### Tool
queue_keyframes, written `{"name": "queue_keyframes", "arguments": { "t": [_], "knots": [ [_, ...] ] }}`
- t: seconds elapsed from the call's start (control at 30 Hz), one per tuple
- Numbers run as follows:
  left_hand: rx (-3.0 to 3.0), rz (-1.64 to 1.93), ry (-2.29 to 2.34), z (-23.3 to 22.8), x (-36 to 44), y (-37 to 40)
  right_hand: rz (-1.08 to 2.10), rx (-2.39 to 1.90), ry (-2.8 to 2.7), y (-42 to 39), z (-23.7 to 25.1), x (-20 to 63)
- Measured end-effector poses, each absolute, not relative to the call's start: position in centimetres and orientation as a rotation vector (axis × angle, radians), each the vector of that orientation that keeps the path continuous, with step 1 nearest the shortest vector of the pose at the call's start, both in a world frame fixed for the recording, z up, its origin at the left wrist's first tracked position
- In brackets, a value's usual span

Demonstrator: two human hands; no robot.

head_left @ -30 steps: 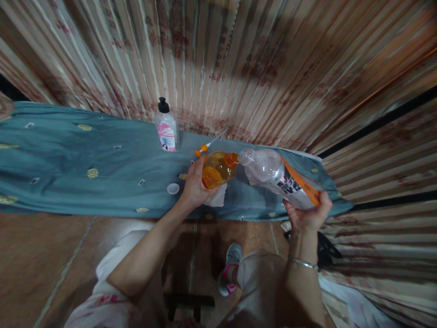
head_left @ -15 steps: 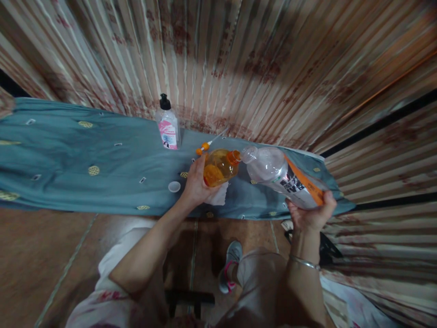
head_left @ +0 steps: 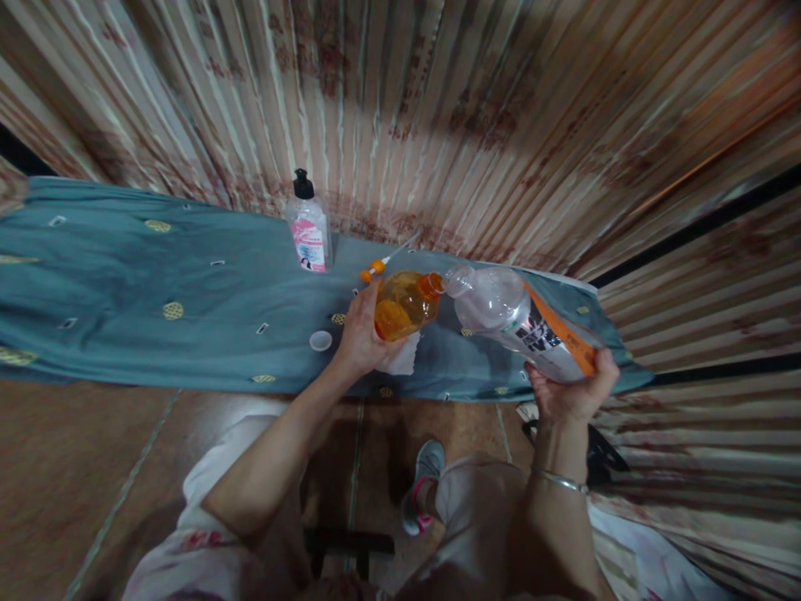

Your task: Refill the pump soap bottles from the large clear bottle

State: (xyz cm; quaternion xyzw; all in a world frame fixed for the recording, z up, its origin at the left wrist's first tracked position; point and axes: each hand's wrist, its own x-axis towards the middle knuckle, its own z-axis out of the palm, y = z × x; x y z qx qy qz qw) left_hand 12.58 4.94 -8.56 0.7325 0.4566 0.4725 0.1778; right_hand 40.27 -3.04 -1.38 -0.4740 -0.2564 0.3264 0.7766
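Observation:
My left hand (head_left: 363, 334) is closed around an orange translucent bottle (head_left: 406, 305), which tilts with its neck to the right. My right hand (head_left: 572, 388) grips the lower part of a larger clear plastic bottle (head_left: 491, 302) with an orange, black and white label. That bottle leans left, and its mouth meets the mouth of the orange one. Whether liquid is flowing between them I cannot make out. Behind the orange bottle lies a pump head (head_left: 374, 270) with orange parts and a thin pale tube. Left of my hand sits a small white cap (head_left: 320, 340).
A clear pump bottle (head_left: 310, 238) with a pink label and black top stands at the back of the narrow cloth-covered table (head_left: 206, 334). A white paper piece (head_left: 400, 357) lies under the orange bottle. Pleated curtains (head_left: 375, 108) hang close behind the table.
Almost nothing differs. Both bottles stay mouth to mouth in my hands, and the view has shifted very slightly.

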Motion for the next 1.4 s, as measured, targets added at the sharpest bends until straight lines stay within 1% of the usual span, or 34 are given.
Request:
{"name": "queue_keyframes", "arguments": {
  "t": [0.67,0.97,1.4],
  "knots": [
    [2.045,1.432,1.200,-8.7,12.7,5.2,0.718,-0.988,-0.569,-3.1,-1.5,40.4],
    [2.099,1.357,1.305,-7.6,12.3,5.0,0.757,-0.932,-0.590,-3.2,-1.9,40.7],
    [2.100,1.292,1.337,-7.6,12.2,5.1,0.752,-1.005,-0.503,-2.9,-2.0,40.1]
  ]
}}
